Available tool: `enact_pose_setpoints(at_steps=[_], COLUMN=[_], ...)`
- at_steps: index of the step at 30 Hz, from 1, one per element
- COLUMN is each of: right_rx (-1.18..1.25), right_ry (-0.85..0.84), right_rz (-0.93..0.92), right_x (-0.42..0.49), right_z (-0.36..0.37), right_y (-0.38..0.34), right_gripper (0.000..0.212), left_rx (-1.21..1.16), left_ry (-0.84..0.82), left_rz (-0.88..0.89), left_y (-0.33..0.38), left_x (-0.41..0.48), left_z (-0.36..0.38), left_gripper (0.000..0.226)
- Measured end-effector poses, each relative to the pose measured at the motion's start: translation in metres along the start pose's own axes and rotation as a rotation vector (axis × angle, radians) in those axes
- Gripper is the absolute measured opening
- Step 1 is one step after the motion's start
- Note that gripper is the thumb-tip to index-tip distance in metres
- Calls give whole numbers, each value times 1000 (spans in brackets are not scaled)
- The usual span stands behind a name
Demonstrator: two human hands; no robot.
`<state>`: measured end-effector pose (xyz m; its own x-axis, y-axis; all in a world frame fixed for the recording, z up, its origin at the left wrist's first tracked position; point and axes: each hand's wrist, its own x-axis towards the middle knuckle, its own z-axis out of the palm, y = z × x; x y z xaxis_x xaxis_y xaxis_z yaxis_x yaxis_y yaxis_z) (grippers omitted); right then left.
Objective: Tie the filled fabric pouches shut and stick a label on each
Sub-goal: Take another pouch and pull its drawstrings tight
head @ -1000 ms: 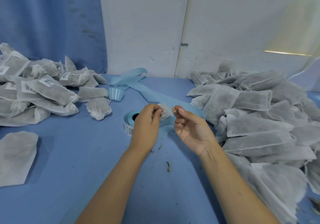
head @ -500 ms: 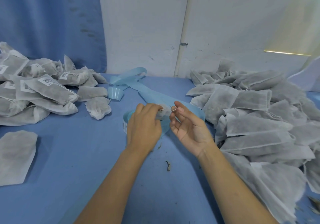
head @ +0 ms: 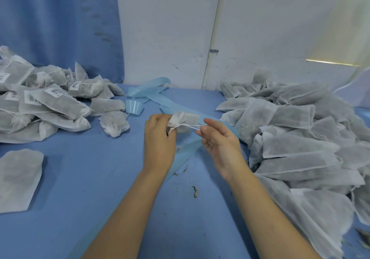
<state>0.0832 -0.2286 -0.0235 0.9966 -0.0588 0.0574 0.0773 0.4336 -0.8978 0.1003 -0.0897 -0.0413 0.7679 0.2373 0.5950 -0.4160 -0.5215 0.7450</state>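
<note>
In the middle of the frame the left hand [head: 160,138] grips the gathered neck of a small white fabric pouch [head: 185,119], held just above the blue table [head: 96,178]. The right hand [head: 221,142] pinches the pouch's drawstring [head: 190,126], stretched taut between the two hands. A pile of labelled pouches [head: 50,102] sits at the left, an unlabelled pile [head: 290,138] at the right, and a pale blue backing strip [head: 152,92] trails behind.
</note>
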Motion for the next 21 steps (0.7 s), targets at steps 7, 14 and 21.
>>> enact_pose_setpoints(at_steps=[7, 14, 21], right_rx=[-430, -307, -156], right_ry=[124, 109, 123], right_rz=[-123, -126, -39], right_x=[-2, 1, 2], right_z=[8, 9, 11], right_y=[11, 8, 6], right_gripper=[4, 2, 10], left_rx=[-415, -517, -927], left_ry=[104, 206, 6], left_rz=[-214, -256, -382], left_y=[21, 29, 32], left_x=[3, 11, 13], left_z=[3, -1, -3], left_gripper=[28, 28, 24])
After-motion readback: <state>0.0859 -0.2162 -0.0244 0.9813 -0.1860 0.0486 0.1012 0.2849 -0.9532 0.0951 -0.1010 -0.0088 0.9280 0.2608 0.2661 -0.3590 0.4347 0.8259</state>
